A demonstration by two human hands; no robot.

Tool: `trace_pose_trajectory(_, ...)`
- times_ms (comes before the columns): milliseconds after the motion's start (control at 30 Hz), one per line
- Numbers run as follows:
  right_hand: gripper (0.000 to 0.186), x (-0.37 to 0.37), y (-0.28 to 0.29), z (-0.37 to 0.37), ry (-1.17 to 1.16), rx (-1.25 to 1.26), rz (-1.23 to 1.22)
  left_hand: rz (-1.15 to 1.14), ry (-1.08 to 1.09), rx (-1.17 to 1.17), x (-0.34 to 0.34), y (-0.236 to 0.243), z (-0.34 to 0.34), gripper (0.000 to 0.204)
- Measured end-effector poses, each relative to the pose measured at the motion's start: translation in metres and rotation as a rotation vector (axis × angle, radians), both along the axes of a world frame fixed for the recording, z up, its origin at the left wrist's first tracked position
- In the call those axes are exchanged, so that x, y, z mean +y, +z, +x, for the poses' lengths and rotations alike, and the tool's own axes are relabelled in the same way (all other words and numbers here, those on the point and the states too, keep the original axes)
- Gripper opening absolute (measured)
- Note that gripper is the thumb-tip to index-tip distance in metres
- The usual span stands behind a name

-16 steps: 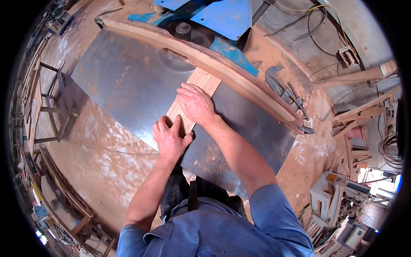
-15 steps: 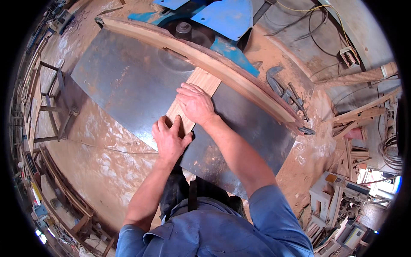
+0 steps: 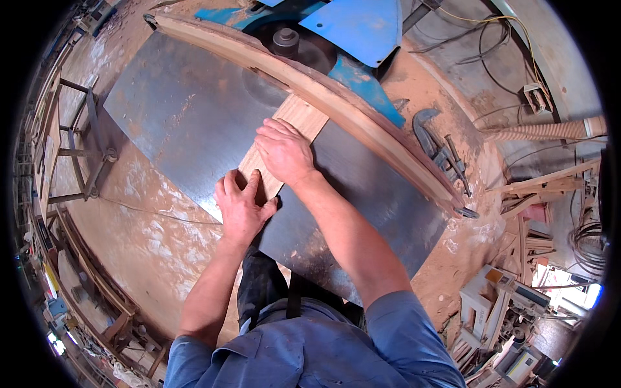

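Observation:
A flat, light-coloured wooden board (image 3: pixel 304 117) lies on the grey metal machine table (image 3: pixel 174 110), its far end against a long wooden fence (image 3: pixel 362 129). My left hand (image 3: pixel 242 205) grips the near end, thumb and fingers around it. Over the middle of the board rests my right hand (image 3: pixel 284 152), its fingers bent across the top and toward the left edge. Near the board's far end, the fence has a narrow dark opening (image 3: pixel 268 74). Behind the fence stands a dark round spindle (image 3: pixel 285 42) between blue machine parts (image 3: pixel 356 29).
Metal clamps (image 3: pixel 443 152) lie behind the fence at the right. A ribbed hose (image 3: pixel 543 132) runs along the right wall, above stacked wood offcuts (image 3: pixel 540 187). To the left stands a metal frame (image 3: pixel 81 142) on the dusty floor (image 3: pixel 149 258).
The board and both hands have slid a little to the left along the fence, toward its opening. My grip looks the same. The whole view has shifted slightly.

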State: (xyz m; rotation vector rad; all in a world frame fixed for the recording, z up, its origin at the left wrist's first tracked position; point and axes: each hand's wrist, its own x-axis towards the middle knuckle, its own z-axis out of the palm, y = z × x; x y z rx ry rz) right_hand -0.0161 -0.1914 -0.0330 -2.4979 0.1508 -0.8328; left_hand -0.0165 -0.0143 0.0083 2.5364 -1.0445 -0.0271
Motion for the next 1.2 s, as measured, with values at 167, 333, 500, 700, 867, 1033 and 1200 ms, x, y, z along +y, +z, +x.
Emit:
trace_pose_trajectory(167,0.008,0.003,-0.005,0.012,0.002,-0.021,0.020,0.008,0.008,0.008,0.002,0.000,0.011,0.068)
trace_pose_trajectory(333,0.008,0.005,-0.004,0.023,0.005,-0.008,0.016,0.020,0.009,0.006,0.004,-0.001,0.021,0.068)
trace_pose_trajectory(500,0.009,0.007,-0.002,0.030,0.000,0.007,0.000,0.029,0.021,0.003,0.006,-0.002,0.028,0.069)
trace_pose_trajectory(700,0.009,0.008,-0.002,0.035,-0.010,-0.030,0.006,0.026,0.019,-0.005,0.006,-0.002,0.033,0.068)
trace_pose_trajectory(867,0.009,0.010,-0.003,0.040,-0.005,-0.028,0.011,0.018,0.021,-0.004,0.008,-0.003,0.038,0.068)
trace_pose_trajectory(1033,0.010,0.010,-0.003,0.045,-0.004,-0.011,0.011,0.032,0.028,0.008,0.008,-0.001,0.041,0.068)
trace_pose_trajectory(1200,0.010,0.012,0.000,0.050,0.003,0.010,0.013,0.032,0.022,0.000,0.010,-0.001,0.047,0.068)
